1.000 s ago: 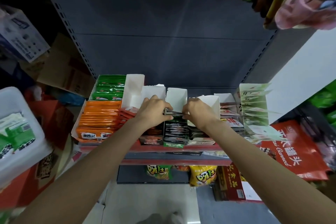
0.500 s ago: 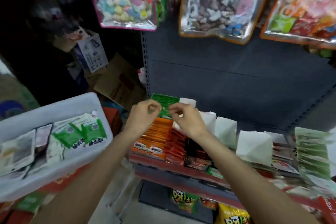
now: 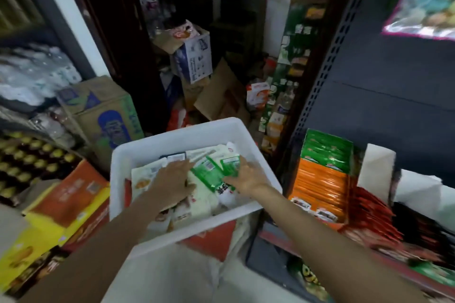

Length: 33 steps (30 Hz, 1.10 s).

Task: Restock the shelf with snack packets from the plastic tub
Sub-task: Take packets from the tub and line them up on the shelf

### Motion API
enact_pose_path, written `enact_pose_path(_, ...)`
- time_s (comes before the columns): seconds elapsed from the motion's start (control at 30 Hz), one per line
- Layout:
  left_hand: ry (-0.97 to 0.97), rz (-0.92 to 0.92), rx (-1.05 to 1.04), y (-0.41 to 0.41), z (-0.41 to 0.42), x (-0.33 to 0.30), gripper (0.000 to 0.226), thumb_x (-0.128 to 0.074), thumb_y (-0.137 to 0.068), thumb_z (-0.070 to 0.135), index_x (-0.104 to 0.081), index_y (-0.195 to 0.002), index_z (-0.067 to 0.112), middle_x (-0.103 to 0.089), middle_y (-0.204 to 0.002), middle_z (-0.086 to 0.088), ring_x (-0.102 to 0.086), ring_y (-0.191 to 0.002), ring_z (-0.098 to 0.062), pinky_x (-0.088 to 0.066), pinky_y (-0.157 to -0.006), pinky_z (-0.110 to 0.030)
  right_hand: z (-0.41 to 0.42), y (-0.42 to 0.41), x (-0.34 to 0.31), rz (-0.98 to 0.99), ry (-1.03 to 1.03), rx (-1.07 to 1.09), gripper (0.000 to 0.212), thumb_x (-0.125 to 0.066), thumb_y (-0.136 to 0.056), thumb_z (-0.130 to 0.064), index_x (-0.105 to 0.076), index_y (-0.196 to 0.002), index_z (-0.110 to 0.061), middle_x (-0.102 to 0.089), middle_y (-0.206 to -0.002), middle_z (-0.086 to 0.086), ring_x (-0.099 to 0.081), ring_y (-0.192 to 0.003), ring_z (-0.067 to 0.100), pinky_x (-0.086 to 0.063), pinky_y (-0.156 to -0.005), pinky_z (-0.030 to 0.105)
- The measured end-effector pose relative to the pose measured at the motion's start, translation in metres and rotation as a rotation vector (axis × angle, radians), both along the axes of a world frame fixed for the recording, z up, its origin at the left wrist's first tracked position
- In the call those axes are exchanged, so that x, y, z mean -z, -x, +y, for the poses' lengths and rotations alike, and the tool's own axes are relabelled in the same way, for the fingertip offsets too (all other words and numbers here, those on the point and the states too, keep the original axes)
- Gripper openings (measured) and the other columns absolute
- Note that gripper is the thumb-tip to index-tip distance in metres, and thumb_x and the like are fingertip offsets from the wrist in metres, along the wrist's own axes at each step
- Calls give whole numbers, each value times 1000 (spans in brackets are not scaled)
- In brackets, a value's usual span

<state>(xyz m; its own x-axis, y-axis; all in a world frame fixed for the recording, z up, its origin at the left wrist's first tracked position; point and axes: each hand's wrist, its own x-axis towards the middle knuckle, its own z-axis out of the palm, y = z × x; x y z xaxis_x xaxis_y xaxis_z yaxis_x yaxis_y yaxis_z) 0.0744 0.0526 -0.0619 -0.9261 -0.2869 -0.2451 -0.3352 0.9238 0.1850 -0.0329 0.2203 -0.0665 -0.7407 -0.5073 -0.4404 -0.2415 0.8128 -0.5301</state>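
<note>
Both hands are inside the white plastic tub. Left hand lies flat on white packets; grip open. Right hand grips a green snack packet.

Small grocery shop: metal shelf with snack packets, stacked cartons, bottled water packs.

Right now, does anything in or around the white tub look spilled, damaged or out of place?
Nothing looks spilled or torn. The packets lie jumbled at mixed angles in the white tub, unlike the neat orange rows on the shelf. The tub sits tilted on stacked boxes. Both hands are in it.
</note>
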Motion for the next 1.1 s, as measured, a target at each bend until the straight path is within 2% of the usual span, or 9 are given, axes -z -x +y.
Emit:
enact_pose_path(0.17,24,-124,107,-10,-22,20,81,-57,-87,52,-16,-150,22,-12,-158,-2,-15,-144,-21,-22,-114,-38,-27,-17,21,28,-176,-86,100,-62,-83,-53,3,-151,-21,0,-157,16,-4,-145,34,-19,-116,45)
enact_pose_path(0.33,-3,-89,105,-13,-23,27,84,-60,-83,55,-17,-150,26,-10,-159,1,-13,-144,-24,-22,-115,-44,-43,-14,19,297,-298,-302,76,-54,-90,-9,-12,-151,-25,-29,-149,19,-43,-127,38,-41,-100,41)
enact_pose_path(0.5,-25,-60,96,-15,-26,25,88,-62,-78,61,-22,-149,28,-16,-157,3,-17,-142,-23,-24,-114,-42,-39,-16,15,333,-279,-357,66,-43,-94,-9,-13,-150,-26,-38,-144,17,-46,-122,38,-41,-98,40)
enact_pose_path(0.63,-203,26,-22,-16,-23,17,89,-64,-79,57,-21,-149,23,-28,-153,0,-23,-140,-22,-26,-111,-38,-27,-2,-8,304,-188,-256,56,-33,-94,-1,-17,-147,-9,-56,-107,19,-55,-86,32,-41,-69,35)
enact_pose_path(0.73,-327,288,-44,-8,-15,1,91,-68,-82,41,-11,-150,18,-28,-153,-4,-25,-140,-22,-25,-111,-35,-15,1,-22,241,-57,-256,41,-27,-99,-8,-29,-140,-8,-36,-71,-1,-33,-59,11,-23,-51,23)
enact_pose_path(0.8,-292,391,62,5,-6,-10,91,-68,-83,35,-10,-151,17,-24,-155,-3,-23,-140,-21,-21,-114,-36,-7,-4,-34,251,15,-343,32,-32,-99,-6,-43,-129,-11,-39,-68,-3,-37,-58,10,-28,-53,23)
enact_pose_path(0.87,-387,355,70,18,1,-23,78,-68,-84,31,-24,-147,19,-40,-146,-5,-36,-133,-22,-31,-108,-35,3,-4,-41,261,120,-359,28,-38,-99,-8,-51,-122,-16,-56,-77,6,-51,-67,19,-41,-63,33)
enact_pose_path(0.97,-501,338,71,32,10,-38,31,-68,-85,24,-59,-113,14,-67,-102,-8,-60,-95,-24,-40,-75,-27,28,2,-50,363,182,-281,19,-47,-97,-17,-57,-112,-24,-65,-83,7,-58,-71,23,-49,-69,44)
enact_pose_path(1.1,-611,434,123,46,40,-55,11,-69,-84,20,-59,-81,21,-64,-76,0,-58,-72,-17,-39,-59,-19,70,3,-65,491,292,32,15,-63,-89,-29,-63,-102,-20,-71,-91,2,-66,-86,19,-51,-81,43)
